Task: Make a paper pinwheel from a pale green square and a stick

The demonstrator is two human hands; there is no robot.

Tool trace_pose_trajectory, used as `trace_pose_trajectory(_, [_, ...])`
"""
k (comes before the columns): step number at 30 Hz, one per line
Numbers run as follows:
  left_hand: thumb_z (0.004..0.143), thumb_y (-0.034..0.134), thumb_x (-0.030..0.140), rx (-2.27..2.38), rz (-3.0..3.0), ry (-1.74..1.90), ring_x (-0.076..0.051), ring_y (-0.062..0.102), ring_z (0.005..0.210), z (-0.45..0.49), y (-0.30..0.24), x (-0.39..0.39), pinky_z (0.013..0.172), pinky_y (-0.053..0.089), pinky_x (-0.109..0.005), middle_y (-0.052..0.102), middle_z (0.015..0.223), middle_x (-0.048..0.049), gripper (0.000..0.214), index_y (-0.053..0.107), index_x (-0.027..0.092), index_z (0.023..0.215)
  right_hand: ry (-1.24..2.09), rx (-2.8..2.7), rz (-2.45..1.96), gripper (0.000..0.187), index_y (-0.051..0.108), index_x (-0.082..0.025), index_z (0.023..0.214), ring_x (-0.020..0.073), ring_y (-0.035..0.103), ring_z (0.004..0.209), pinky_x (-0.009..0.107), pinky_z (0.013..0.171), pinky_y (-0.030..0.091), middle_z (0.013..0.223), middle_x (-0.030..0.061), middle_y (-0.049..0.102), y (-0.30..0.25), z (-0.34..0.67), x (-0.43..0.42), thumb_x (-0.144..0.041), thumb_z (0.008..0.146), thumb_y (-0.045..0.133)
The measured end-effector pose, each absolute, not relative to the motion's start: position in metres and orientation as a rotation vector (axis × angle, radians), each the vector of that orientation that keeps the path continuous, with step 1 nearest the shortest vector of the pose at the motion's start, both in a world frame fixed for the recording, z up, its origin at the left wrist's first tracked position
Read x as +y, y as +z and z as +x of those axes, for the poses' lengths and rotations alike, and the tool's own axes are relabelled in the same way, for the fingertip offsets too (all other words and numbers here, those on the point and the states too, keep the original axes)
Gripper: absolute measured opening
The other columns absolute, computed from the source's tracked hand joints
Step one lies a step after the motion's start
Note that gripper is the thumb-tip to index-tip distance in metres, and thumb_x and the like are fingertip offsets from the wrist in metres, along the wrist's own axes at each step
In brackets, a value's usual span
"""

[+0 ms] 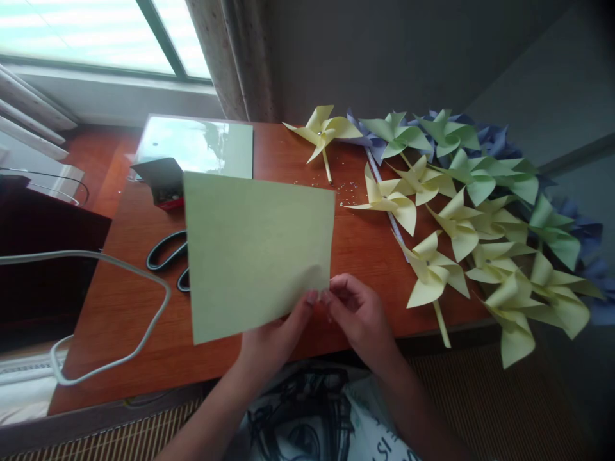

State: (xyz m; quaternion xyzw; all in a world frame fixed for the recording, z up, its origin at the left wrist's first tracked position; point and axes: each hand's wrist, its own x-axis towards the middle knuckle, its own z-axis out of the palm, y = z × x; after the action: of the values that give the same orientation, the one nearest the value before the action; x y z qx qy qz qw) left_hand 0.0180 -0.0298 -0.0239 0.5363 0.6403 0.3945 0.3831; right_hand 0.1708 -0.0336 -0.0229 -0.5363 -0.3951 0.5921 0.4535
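Observation:
A sheet of pale green paper (259, 250) is held up above the desk, tilted toward me. My left hand (281, 330) grips its lower edge, the thumb on top and the other fingers hidden behind the sheet. At the lower right corner, my right hand (354, 310) pinches the paper, its thumb almost touching the left thumb. Partly covered by the sheet, black-handled scissors (166, 253) lie on the desk to the left. Behind the sheet's upper left corner stands a small open box (169, 202) with a dark flap and red side.
Finished paper pinwheels (430, 266) in yellow, green and purple spread over the right side of the wooden desk (358, 246). A glossy sheet pack (202, 144) lies at the back left. Small paper scraps (350, 192) dot the desk. A white cable (163, 307) loops across the left edge.

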Motion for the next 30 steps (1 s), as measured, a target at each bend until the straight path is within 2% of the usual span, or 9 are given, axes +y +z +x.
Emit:
trace_pose_trajectory(5, [0.077,0.073,0.044,1.750,1.251,0.965,-0.031,0.074,0.097,0.021,-0.019,-0.017,0.110,0.048,-0.045,0.081,0.094,-0.0064,0.023,0.078,0.022,0.084,1.462,-0.888,-1.372,0.021,0.062,-0.019,0.080,0.0094,0.050,0.058,0.020,0.052,0.041,0.070,-0.0034,0.060,-0.029,0.170,-0.034,-0.036,0.091,0.070])
trace_pose_trajectory(9, [0.074,0.077,0.041,1.729,1.200,0.968,-0.032,0.073,0.098,0.023,-0.018,-0.019,0.106,0.050,-0.042,0.081,0.090,-0.0053,0.018,0.078,0.024,0.081,1.479,-0.813,-1.362,0.022,0.063,-0.019,0.080,0.0095,0.049,0.057,0.020,0.049,0.041,0.069,-0.0036,0.060,-0.031,0.168,-0.035,-0.036,0.090,0.071])
trace_pose_trajectory(14, [0.065,0.086,0.035,1.694,1.109,0.977,-0.033,0.071,0.093,0.025,-0.017,-0.020,0.105,0.047,-0.041,0.078,0.073,-0.0024,0.013,0.076,0.027,0.064,1.503,-0.747,-1.323,0.022,0.064,-0.020,0.079,0.0099,0.050,0.057,0.020,0.048,0.042,0.068,-0.0037,0.060,-0.030,0.168,-0.035,-0.037,0.087,0.075])
trace_pose_trajectory(22, [0.081,0.072,0.033,1.524,1.191,0.850,-0.027,0.071,0.081,0.025,-0.008,-0.018,0.100,0.048,-0.037,0.079,0.076,-0.0024,0.016,0.078,0.025,0.069,1.510,-0.748,-1.284,0.019,0.065,-0.020,0.081,0.0091,0.053,0.059,0.018,0.050,0.044,0.072,-0.0032,0.064,-0.030,0.168,-0.036,-0.034,0.088,0.075])
trace_pose_trajectory(27, [0.082,0.075,0.039,1.472,1.028,0.830,-0.027,0.071,0.089,0.022,-0.017,-0.022,0.102,0.046,-0.037,0.081,0.084,-0.0054,0.020,0.079,0.021,0.074,1.498,-0.750,-1.277,0.020,0.065,-0.020,0.081,0.0108,0.059,0.062,0.019,0.050,0.046,0.072,-0.0029,0.065,-0.030,0.167,-0.036,-0.035,0.088,0.075])
trace_pose_trajectory(30, [0.079,0.080,0.040,1.416,0.851,0.891,-0.027,0.072,0.089,0.023,-0.023,-0.026,0.093,0.051,-0.035,0.080,0.086,-0.0068,0.021,0.079,0.019,0.075,1.493,-0.770,-1.287,0.020,0.065,-0.020,0.081,0.0111,0.059,0.062,0.020,0.051,0.046,0.071,-0.0028,0.066,-0.028,0.168,-0.036,-0.036,0.088,0.075])
